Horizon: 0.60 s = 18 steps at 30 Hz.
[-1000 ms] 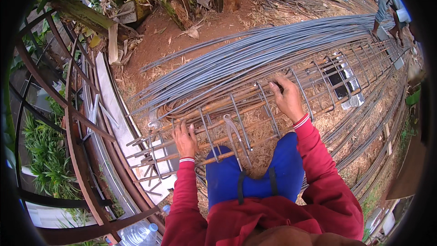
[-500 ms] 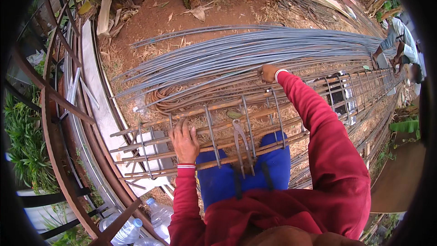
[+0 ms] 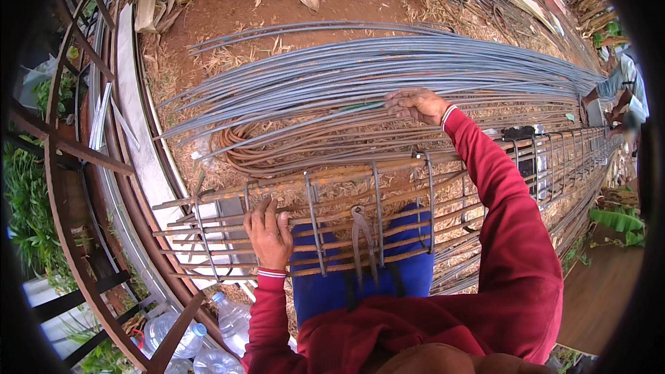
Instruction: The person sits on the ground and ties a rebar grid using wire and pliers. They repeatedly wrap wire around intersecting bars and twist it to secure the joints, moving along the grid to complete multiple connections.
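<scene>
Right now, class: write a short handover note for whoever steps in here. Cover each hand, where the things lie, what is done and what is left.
Left hand: resting on the near bars of the steel cage.
Right hand: stretched out to the pile of loose rods beyond the cage, fingers on one.
Pliers: hanging on the cage.
Done: several rings sit on the bars.
Left: no rod lifted from the pile yet.

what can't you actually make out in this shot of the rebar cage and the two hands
- Right hand: its fingertips curl into the grey rebar bundle, so the grip is unclear in the head view.
- Left hand: its palm lies hidden against the rebar cage.
- Pincers: the handles merge with the blue trousers.
- Person at the right rim: cut off and fisheye-bent.
</scene>
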Tool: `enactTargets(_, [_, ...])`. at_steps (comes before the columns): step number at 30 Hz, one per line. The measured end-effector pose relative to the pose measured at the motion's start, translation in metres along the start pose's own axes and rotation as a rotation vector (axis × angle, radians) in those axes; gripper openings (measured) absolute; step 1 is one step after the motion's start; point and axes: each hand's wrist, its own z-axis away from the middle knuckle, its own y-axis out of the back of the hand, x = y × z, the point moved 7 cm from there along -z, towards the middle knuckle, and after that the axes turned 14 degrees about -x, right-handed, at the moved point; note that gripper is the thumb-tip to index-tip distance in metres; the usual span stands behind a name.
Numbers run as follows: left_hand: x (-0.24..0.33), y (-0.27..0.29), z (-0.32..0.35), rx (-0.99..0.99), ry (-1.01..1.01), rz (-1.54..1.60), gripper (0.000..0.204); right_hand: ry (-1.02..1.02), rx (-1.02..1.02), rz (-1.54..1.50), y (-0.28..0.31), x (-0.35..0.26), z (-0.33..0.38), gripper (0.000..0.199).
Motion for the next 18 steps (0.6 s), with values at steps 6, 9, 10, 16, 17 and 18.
enactTargets(6, [0.018,0.022,-0.045,-0.019,0.014,0.359,0.026,0.442,0.222,1.258,-0.042,-0.015,-0.018,0.022])
enactTargets(9, [0.039,-0.017,-0.107,-0.267,-0.038,0.750,0.031,0.421,0.257,0.777,-0.031,-0.011,-0.035,0.025])
enactTargets(10, [0.049,-0.045,-0.132,-0.444,-0.030,0.720,0.035,0.408,0.261,0.549,-0.025,-0.009,-0.042,0.026])
enactTargets(16, [0.110,-0.209,-0.226,-0.687,-0.173,0.562,0.052,0.382,0.467,-0.213,-0.014,0.003,-0.047,0.021])
enactTargets(17, [0.116,-0.223,-0.232,-0.612,-0.232,0.566,0.049,0.337,0.488,-0.226,-0.016,0.006,-0.046,0.021])
enactTargets(18, [0.119,-0.238,-0.233,-0.604,-0.256,0.559,0.045,0.321,0.494,-0.224,-0.019,0.007,-0.043,0.020])
